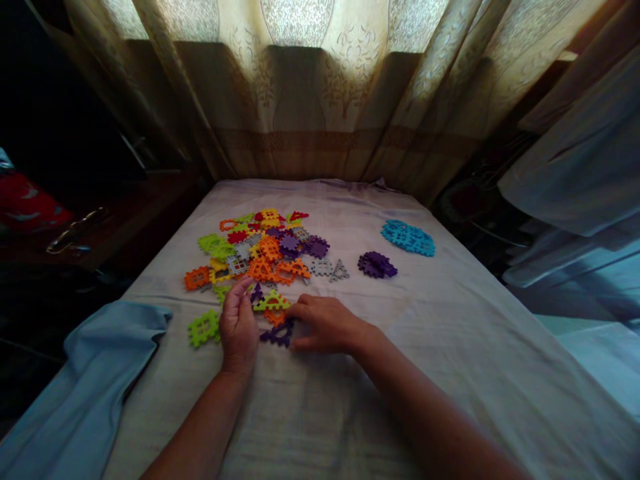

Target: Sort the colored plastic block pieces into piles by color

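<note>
A heap of toothed plastic building pieces in several colours lies on the bed-like surface. My left hand (239, 328) rests on its edge at the near side of the heap, fingers slightly curled and holding nothing that I can see. Beside it on the left is a lime green square piece (205, 329). My right hand (324, 323) has its thumb and fingertips at the right end of a dark purple triangular piece (277, 334), which it seems to grip. Between the hands lie a lime green triangular piece (273, 301) and an orange piece (275, 317), partly covered.
Sorted apart on the right are a blue pile of pieces (408, 237) and a dark purple pile (377, 265). Two grey pieces (330, 268) lie at the heap's right. A light blue cloth (115, 340) hangs over the left edge; a curtain (320, 100) closes the far end.
</note>
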Demonstrator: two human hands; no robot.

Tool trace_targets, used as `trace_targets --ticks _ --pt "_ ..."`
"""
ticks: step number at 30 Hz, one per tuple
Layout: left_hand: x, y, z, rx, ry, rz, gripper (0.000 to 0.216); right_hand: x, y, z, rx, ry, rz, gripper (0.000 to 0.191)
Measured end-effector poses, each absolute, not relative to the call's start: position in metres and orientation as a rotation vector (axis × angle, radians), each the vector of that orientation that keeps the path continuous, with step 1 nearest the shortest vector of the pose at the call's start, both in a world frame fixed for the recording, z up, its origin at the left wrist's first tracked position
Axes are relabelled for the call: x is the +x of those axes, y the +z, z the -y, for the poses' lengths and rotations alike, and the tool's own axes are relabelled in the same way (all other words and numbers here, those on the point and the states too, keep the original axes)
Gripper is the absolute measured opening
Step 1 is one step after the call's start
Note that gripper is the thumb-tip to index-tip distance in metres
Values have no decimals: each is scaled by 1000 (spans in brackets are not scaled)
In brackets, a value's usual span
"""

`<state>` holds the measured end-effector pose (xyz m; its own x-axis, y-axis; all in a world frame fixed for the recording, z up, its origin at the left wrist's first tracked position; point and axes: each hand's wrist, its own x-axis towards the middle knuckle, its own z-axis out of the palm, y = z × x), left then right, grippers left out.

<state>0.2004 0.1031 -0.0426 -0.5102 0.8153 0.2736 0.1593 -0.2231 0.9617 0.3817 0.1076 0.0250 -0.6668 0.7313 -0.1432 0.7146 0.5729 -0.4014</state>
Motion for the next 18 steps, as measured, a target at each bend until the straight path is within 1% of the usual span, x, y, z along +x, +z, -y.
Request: trace_targets --ticks 2,6,8,14,18 --pt "201 -42 -103 1147 1787 -1552 26 377 24 -104 -1313 592 2766 50" --pt "200 -45 -104 1136 1786 -1544 26 373 24 -101 -1284 501 2808 38" --pt "199 -47 -104 1144 1781 -1541 27 372 24 -101 -1280 498 2813 36" --pt "200 -46 -103 1193 1764 -1563 27 372 25 -100 -1285 532 2812 49" --pt "199 -47 -103 1209 1743 -1578 27 372 27 -100 -1281 489 2816 44"
